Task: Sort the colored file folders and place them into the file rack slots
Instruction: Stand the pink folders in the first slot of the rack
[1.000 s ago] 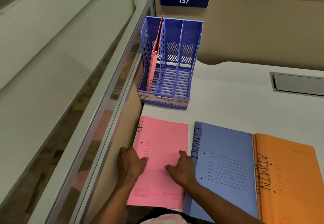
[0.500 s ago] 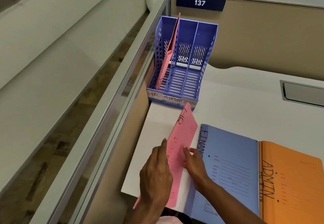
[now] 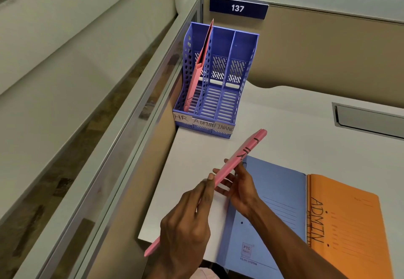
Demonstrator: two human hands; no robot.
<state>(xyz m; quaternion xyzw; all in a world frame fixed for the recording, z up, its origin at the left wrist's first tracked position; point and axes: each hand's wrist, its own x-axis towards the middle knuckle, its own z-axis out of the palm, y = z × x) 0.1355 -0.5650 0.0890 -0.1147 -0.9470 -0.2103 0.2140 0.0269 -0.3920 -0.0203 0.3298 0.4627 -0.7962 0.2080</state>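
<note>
We hold a pink folder (image 3: pixel 238 156) marked HR on edge and tilted above the desk (image 3: pixel 295 130), short of the blue file rack (image 3: pixel 249 60). Our left hand (image 3: pixel 185 219) pinches its near half and our right hand (image 3: pixel 240 187) grips its middle. To do this well, we judge, we should stand it upright and steer it into the leftmost slot, over the HR label (image 3: pixel 181 118), beside the leaning pink folder (image 3: pixel 202 64) already there. A blue folder (image 3: pixel 273 191) and an orange folder (image 3: pixel 349 224) lie flat to the right.

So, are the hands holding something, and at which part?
The pink folder, edge up: left hand grips its near half, right hand holds its middle.
</note>
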